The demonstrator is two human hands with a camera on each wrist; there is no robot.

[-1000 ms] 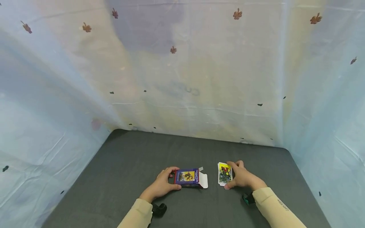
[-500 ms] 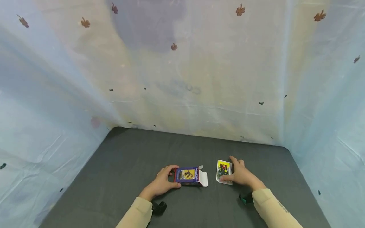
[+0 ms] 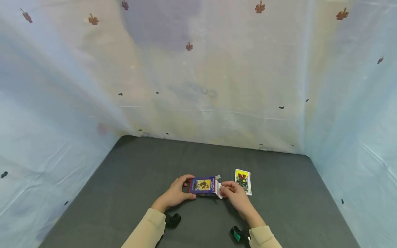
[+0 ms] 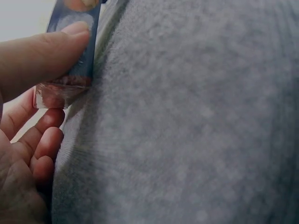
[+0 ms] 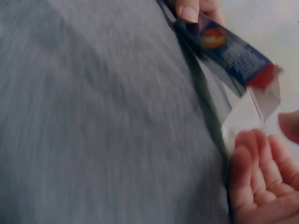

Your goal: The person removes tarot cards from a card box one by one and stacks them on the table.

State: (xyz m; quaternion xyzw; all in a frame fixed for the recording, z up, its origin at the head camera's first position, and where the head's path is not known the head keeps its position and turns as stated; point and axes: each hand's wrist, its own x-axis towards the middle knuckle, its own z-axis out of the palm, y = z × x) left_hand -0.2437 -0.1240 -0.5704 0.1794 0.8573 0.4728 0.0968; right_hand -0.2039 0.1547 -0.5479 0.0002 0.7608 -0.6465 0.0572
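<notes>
My left hand [image 3: 175, 195] grips the closed end of a small purple-blue card box [image 3: 201, 186], thumb on the near side and fingers on the far side. In the left wrist view the thumb [image 4: 56, 53] presses on the blue side of the box. The box lies on the dark table with its right end unfolded. My right hand [image 3: 238, 199] is at that end. In the right wrist view its fingertips lie right at the white flap [image 5: 243, 116], and the thumb stands apart from them. A stack of picture cards [image 3: 243, 179] lies behind the right hand, which partly hides it.
The dark cloth-covered table [image 3: 155, 155] is enclosed by pale draped sheeting [image 3: 232, 69] with brown leaf shapes. A black strap [image 3: 173, 220] hangs at the left wrist, and a black and green one [image 3: 237, 235] at the right.
My right hand has let go of the card stack and moved left to the box's open end. The cards stay on the table. My left hand keeps its grip on the box.
</notes>
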